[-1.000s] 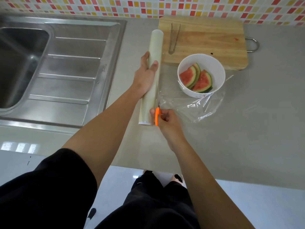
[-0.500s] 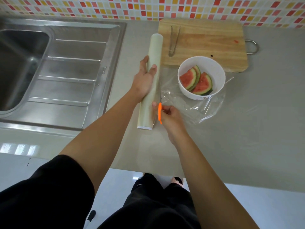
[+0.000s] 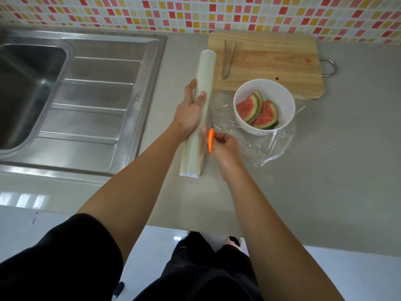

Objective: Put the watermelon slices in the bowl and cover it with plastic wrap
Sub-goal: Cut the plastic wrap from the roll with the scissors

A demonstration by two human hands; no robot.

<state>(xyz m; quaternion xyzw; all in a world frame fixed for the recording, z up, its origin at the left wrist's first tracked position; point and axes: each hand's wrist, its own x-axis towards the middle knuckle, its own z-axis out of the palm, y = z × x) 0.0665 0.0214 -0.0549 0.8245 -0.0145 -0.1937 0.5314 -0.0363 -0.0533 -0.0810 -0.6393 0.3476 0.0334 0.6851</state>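
Observation:
A white bowl point(image 3: 282, 98) holding three watermelon slices point(image 3: 258, 110) stands on a pulled-out sheet of clear plastic wrap point(image 3: 267, 148). The wrap roll point(image 3: 202, 83) lies lengthwise on the counter, left of the bowl. My left hand point(image 3: 188, 114) grips the roll at its middle, thumb over the top. My right hand point(image 3: 223, 144) holds orange-handled scissors point(image 3: 211, 141) right beside the roll, their blades pointing away from me along the sheet's edge.
A wooden cutting board point(image 3: 271, 61) with metal tongs point(image 3: 228, 58) lies behind the bowl against the tiled wall. A steel sink point(image 3: 26, 94) with drainboard point(image 3: 97, 109) fills the left. The counter's front edge point(image 3: 195, 227) runs below my arms.
My right hand with the scissors has moved forward along the roll, away from me, and a loose strip of wrap now trails at the roll's near end. My left hand stays on the roll.

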